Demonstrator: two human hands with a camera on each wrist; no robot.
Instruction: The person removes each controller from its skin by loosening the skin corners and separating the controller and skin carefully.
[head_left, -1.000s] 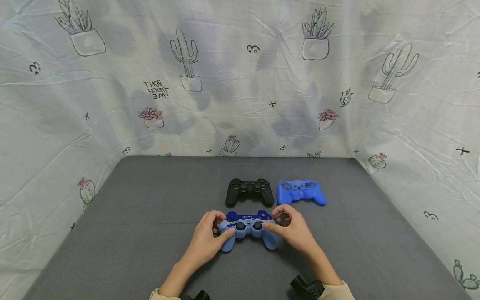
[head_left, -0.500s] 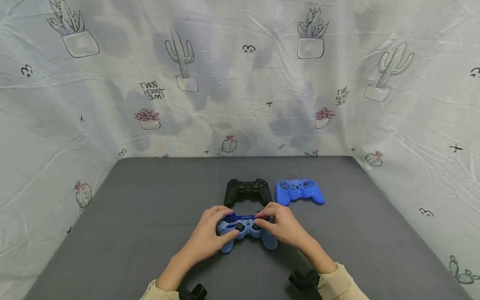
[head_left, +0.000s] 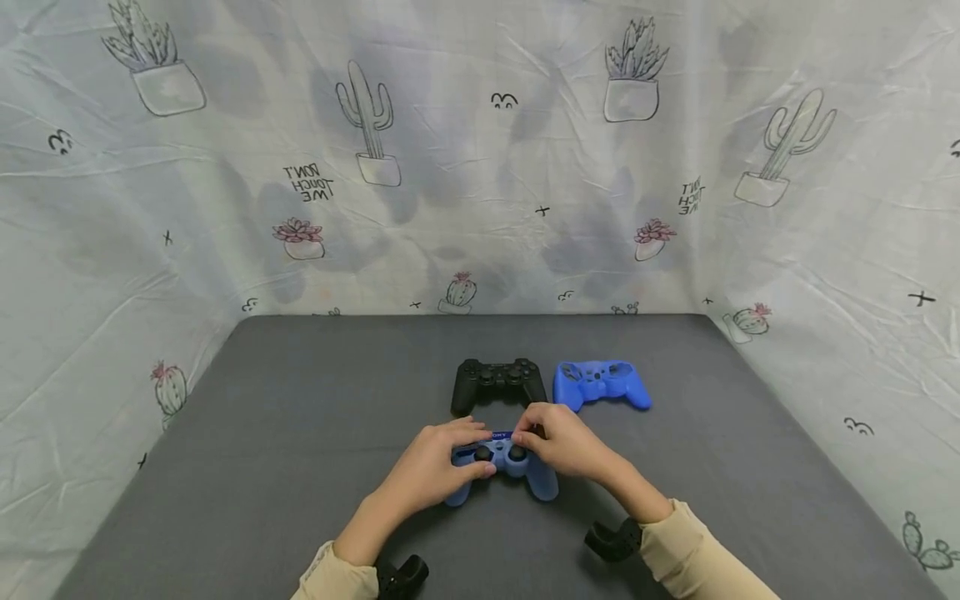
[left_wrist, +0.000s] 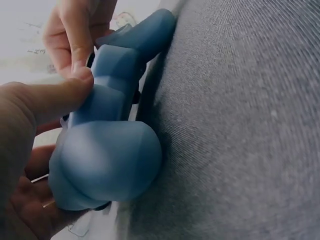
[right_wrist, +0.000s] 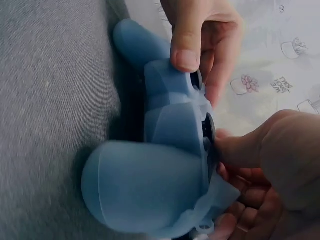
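Observation:
A game controller (head_left: 504, 468) part-covered by a light blue silicone skin lies near the front middle of the grey table (head_left: 285, 417). My left hand (head_left: 442, 463) grips its left side, thumb on the skin (left_wrist: 107, 165) near the left stick. My right hand (head_left: 564, 446) holds the right side, fingers curled over the top edge and pinching the skin (right_wrist: 165, 165) there. Dark blue plastic of the controller shows between my hands at the top.
A bare black controller (head_left: 498, 382) lies just behind my hands. A darker blue empty silicone skin (head_left: 600, 384) lies to its right. Cactus-print cloth walls (head_left: 480, 167) close the table on three sides.
Both hands have closed in toward the controller's middle. The right hand's fingers moved from the right grip onto the top edge, and less dark blue plastic shows now.

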